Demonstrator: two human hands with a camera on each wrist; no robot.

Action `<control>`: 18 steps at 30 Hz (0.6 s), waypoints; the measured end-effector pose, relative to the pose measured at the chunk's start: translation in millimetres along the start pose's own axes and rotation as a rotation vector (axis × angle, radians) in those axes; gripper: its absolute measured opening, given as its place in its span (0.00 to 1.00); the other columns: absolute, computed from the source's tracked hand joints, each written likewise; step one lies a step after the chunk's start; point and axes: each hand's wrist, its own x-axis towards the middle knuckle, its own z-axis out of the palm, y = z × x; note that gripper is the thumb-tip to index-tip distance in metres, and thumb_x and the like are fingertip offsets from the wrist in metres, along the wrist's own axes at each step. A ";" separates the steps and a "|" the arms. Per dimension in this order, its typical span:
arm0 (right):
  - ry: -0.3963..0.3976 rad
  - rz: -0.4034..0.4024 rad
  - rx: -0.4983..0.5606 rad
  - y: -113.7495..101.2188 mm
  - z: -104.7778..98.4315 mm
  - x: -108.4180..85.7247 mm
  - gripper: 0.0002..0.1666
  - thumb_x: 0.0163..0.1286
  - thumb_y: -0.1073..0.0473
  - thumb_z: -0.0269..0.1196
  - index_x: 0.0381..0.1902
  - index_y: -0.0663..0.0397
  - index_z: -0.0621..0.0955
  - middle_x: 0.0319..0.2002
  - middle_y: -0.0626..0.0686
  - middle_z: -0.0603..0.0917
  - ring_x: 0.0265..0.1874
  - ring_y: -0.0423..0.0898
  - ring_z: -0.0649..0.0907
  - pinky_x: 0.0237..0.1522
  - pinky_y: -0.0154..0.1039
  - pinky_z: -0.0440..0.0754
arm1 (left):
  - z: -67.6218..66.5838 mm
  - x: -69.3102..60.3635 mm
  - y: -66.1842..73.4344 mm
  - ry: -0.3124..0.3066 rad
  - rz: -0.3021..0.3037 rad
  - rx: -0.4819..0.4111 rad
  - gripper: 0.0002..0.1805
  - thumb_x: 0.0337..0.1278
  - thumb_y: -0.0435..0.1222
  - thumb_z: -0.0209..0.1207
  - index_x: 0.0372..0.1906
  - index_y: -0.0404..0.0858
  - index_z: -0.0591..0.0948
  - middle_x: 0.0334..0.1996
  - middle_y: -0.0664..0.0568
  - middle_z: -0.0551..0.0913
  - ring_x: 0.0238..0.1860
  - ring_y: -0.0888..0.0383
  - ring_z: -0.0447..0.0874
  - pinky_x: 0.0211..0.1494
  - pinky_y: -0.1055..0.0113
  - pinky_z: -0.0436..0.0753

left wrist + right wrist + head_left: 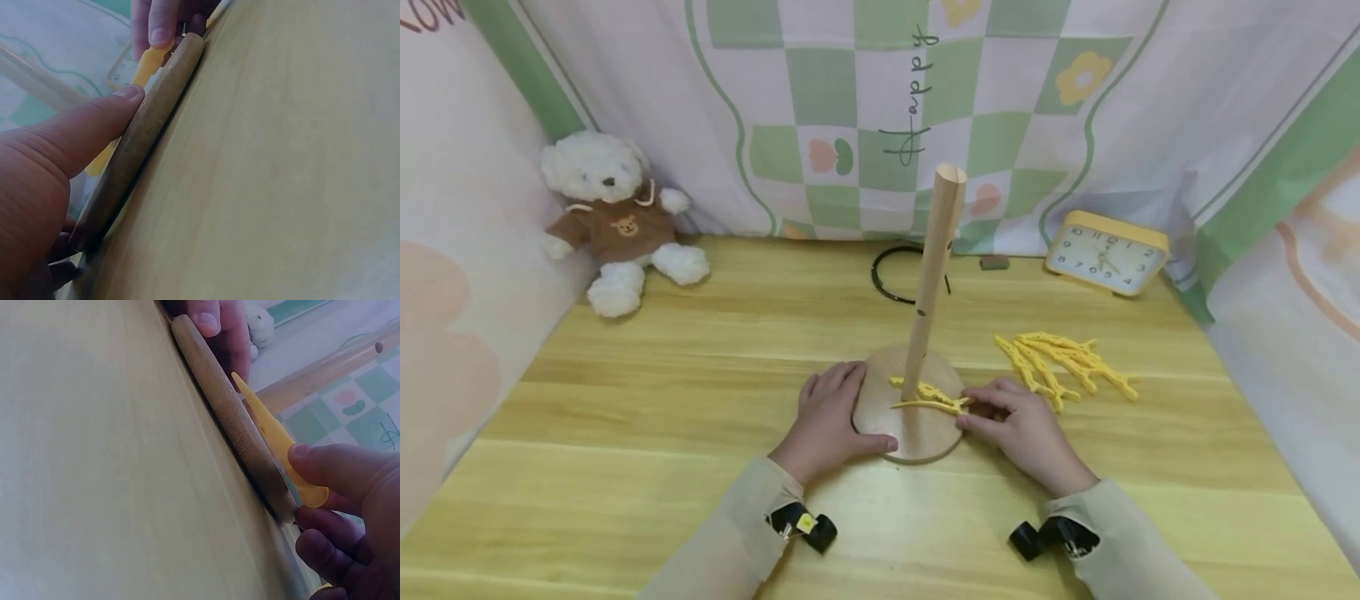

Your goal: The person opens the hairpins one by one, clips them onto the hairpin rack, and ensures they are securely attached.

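Note:
A round wooden base (pixel 880 417) with an upright wooden pole (pixel 934 275) stands on the table. My left hand (pixel 831 421) grips the base's left side, its thumb on the front edge, as the left wrist view also shows. At the base's right edge my right hand (pixel 1026 429) pinches the forked end of a yellow branch-shaped piece (pixel 932 405), which lies low over the base by the pole's foot. In the right wrist view the thumb presses on the yellow piece (pixel 275 434), and its pointed end reaches toward the pole.
Several yellow branch pieces (pixel 1067 362) lie right of the base. Behind stand a black cable loop (pixel 880 287), a small brown block (pixel 995 262) and a yellow clock (pixel 1107 254). A white plush bear (pixel 625 225) sits at the back left. Dark holes mark the pole.

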 end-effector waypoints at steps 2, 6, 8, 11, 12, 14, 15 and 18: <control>0.002 0.000 0.001 -0.3 0.7 0.3 0.23 0.59 0.51 0.75 0.50 0.54 0.88 0.36 0.43 0.82 0.33 0.40 0.78 0.34 0.34 0.78 | 0.0 0.1 -0.5 -0.003 0.001 0.004 0.65 0.39 0.64 0.73 0.78 0.35 0.58 0.75 0.46 0.61 0.76 0.49 0.55 0.77 0.45 0.44; 0.001 0.006 0.005 -0.8 1.7 0.8 0.22 0.59 0.50 0.75 0.50 0.53 0.88 0.36 0.43 0.82 0.33 0.40 0.78 0.34 0.34 0.77 | 0.2 0.2 -1.8 0.004 0.007 0.006 0.65 0.39 0.64 0.73 0.78 0.35 0.59 0.75 0.46 0.62 0.76 0.49 0.56 0.77 0.45 0.44; -0.005 0.006 0.012 -1.5 3.0 1.6 0.23 0.60 0.50 0.75 0.50 0.53 0.88 0.35 0.43 0.80 0.33 0.40 0.77 0.34 0.34 0.77 | 0.1 0.3 -2.2 0.005 0.005 0.006 0.65 0.39 0.64 0.73 0.78 0.35 0.59 0.75 0.46 0.62 0.76 0.49 0.55 0.77 0.45 0.44; -0.020 0.003 0.035 -4.4 6.3 4.2 0.23 0.60 0.49 0.75 0.50 0.53 0.88 0.34 0.44 0.79 0.33 0.41 0.76 0.33 0.34 0.76 | 0.3 0.6 -2.7 0.001 -0.003 0.002 0.65 0.39 0.64 0.74 0.78 0.35 0.58 0.75 0.46 0.61 0.76 0.50 0.54 0.77 0.45 0.43; -0.027 0.000 0.046 -5.5 7.6 5.1 0.23 0.60 0.49 0.75 0.50 0.53 0.88 0.34 0.44 0.78 0.32 0.41 0.75 0.33 0.34 0.76 | 0.5 0.6 -2.7 -0.001 -0.004 0.003 0.65 0.39 0.64 0.73 0.78 0.35 0.58 0.76 0.46 0.61 0.76 0.50 0.54 0.77 0.45 0.43; -0.036 -0.006 0.064 -7.9 9.9 6.8 0.23 0.60 0.50 0.75 0.50 0.54 0.88 0.34 0.44 0.78 0.32 0.41 0.75 0.32 0.34 0.76 | 0.9 0.5 -2.5 -0.002 -0.004 0.002 0.65 0.39 0.64 0.73 0.78 0.35 0.58 0.76 0.46 0.61 0.76 0.50 0.54 0.77 0.45 0.43; -0.037 -0.008 0.071 -8.8 10.9 7.5 0.22 0.60 0.50 0.75 0.50 0.54 0.88 0.34 0.44 0.78 0.31 0.41 0.76 0.32 0.34 0.76 | 1.2 0.5 -2.5 -0.003 -0.004 0.004 0.65 0.39 0.64 0.73 0.78 0.35 0.58 0.76 0.46 0.61 0.76 0.50 0.54 0.77 0.45 0.43; -0.032 -0.012 0.083 -10.2 12.2 8.7 0.22 0.59 0.51 0.75 0.49 0.54 0.88 0.35 0.44 0.79 0.31 0.41 0.76 0.32 0.34 0.77 | 0.7 0.2 -1.4 -0.006 -0.004 0.000 0.65 0.39 0.64 0.73 0.78 0.35 0.57 0.76 0.46 0.61 0.76 0.50 0.54 0.78 0.45 0.43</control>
